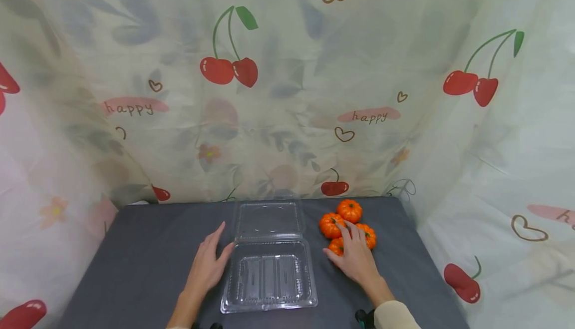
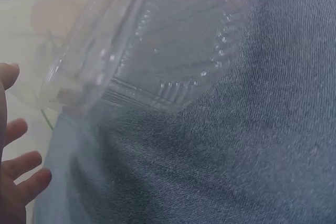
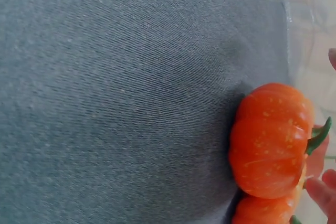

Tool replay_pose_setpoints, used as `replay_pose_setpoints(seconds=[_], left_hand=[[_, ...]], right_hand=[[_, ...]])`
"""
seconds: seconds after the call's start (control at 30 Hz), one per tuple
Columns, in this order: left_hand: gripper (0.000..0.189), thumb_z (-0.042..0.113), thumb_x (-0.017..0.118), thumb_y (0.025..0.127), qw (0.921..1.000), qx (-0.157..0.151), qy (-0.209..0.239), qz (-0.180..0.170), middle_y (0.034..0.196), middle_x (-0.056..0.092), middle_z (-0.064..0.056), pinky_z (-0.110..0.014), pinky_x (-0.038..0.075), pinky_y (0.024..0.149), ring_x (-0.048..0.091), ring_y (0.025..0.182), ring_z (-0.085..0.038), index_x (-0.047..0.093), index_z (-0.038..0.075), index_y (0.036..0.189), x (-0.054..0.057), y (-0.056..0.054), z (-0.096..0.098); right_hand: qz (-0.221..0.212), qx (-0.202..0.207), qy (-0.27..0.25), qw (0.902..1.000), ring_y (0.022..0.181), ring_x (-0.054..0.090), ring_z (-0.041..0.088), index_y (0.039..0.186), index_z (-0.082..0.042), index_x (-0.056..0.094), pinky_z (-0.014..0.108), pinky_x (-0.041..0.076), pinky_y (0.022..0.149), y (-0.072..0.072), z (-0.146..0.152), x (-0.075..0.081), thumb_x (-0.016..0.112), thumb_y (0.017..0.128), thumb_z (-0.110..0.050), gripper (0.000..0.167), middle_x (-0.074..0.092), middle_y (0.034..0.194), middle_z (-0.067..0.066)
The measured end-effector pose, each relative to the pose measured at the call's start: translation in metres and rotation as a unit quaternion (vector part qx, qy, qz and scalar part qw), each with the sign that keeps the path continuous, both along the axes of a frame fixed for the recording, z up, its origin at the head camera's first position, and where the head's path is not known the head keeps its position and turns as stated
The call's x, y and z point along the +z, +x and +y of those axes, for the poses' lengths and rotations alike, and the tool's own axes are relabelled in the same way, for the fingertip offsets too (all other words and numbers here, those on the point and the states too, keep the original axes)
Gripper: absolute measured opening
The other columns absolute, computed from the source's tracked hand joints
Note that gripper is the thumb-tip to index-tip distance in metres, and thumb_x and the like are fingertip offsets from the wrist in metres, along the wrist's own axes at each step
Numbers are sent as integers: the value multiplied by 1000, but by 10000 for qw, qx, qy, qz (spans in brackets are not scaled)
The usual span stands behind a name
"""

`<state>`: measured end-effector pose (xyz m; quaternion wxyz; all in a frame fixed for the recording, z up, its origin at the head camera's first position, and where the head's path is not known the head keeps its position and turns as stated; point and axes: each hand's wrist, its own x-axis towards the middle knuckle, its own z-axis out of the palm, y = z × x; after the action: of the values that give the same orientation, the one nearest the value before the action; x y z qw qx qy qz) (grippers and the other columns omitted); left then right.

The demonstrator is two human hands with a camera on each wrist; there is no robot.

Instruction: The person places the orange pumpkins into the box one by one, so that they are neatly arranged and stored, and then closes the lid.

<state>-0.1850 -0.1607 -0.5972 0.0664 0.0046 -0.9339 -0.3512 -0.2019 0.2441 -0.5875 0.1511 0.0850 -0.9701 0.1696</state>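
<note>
A clear plastic clamshell box (image 1: 269, 309) lies unfolded on the table, its lid (image 1: 268, 219) tipped back behind the base. Just left of it is my left hand (image 1: 207, 264), fingers extended and thumb apart, the thumb tip close to the box's edge; whether it touches is unclear. To the right of the box, several small orange pumpkins sit clustered, including a rear one (image 1: 349, 211) and a left one (image 1: 330, 224). Over the nearer ones hovers my right hand (image 1: 358, 259), fingers spread and partly covering them. The right wrist view shows a green-stemmed pumpkin (image 3: 270, 142) with fingertips (image 3: 320, 192) near it.
A dark grey cloth (image 1: 148, 254) covers the table. Behind and at both sides hangs a pale curtain (image 1: 278, 94) printed with cherries and hearts. A dark object (image 1: 365, 317) shows by the right sleeve (image 1: 395, 315).
</note>
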Motion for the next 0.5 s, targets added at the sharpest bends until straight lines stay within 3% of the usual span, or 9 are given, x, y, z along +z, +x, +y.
replay_pose_setpoints(seconds=[0.1, 0.27, 0.5], left_hand=[[66, 51, 53, 103, 9998, 125, 168, -63, 157, 47, -12, -64, 36, 115, 44, 143, -40, 31, 29, 161, -3, 3, 0], [64, 46, 55, 103, 9992, 77, 395, -56, 150, 55, -8, -63, 37, 114, 46, 140, -37, 33, 27, 160, -8, 6, 0], [59, 34, 63, 102, 9948, 139, 1004, -67, 142, 62, -7, -52, 52, 100, 61, 126, -29, 42, 28, 156, -16, 7, -1]], right_hand=[[-69, -17, -220, 9997, 128, 48, 41, 140, -9, 55, 58, 52, 100, 2, 0, -2, 84, 80, -51, 79, 49, 145, 18], [-22, -37, -359, 9993, 125, 53, 39, 137, -5, 57, 57, 53, 100, 7, 3, -7, 85, 81, -45, 74, 52, 141, 18], [293, 12, -358, 9989, 117, 58, 38, 131, -2, 60, 53, 54, 99, 9, 6, -14, 85, 84, -25, 59, 59, 128, 19]])
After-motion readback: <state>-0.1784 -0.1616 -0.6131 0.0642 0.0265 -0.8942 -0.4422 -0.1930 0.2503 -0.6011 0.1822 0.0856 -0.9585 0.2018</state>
